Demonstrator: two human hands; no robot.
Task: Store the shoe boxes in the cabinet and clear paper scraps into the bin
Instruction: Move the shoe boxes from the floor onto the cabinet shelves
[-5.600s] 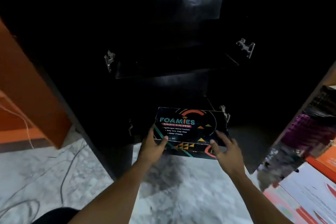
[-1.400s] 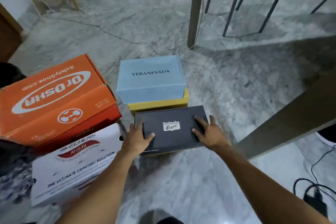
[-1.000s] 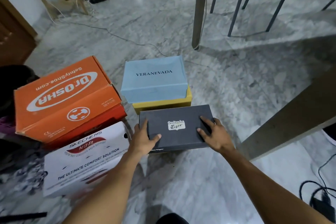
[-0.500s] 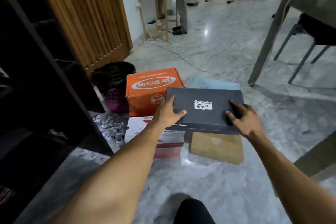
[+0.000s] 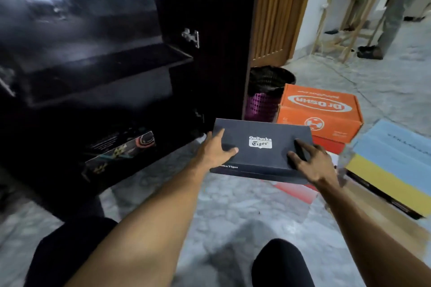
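Observation:
A dark grey Onitsuka Tiger shoe box (image 5: 261,130) is held in the air between both hands, just right of the open black cabinet (image 5: 98,72). My left hand (image 5: 214,151) grips its left end, thumb on the lid. My right hand (image 5: 312,161) grips its right end, fingers spread over the lid. A black patterned shoe box (image 5: 121,149) lies inside the cabinet's bottom compartment. An orange Dr.Osha box (image 5: 319,109), a light blue box (image 5: 396,147) on a yellow box (image 5: 382,182), and a black-and-purple mesh bin (image 5: 265,91) stand on the floor to the right.
A cabinet shelf (image 5: 105,65) spans the dark interior above the stored box. A ribbed wooden panel (image 5: 277,7) stands behind the bin. A person (image 5: 401,7) stands by a wooden rack (image 5: 349,18) at the far right. My knees show at the bottom.
The grey box has been lifted off the pile and carried left toward the cabinet. My view has swung left, so the cabinet interior now fills the left half.

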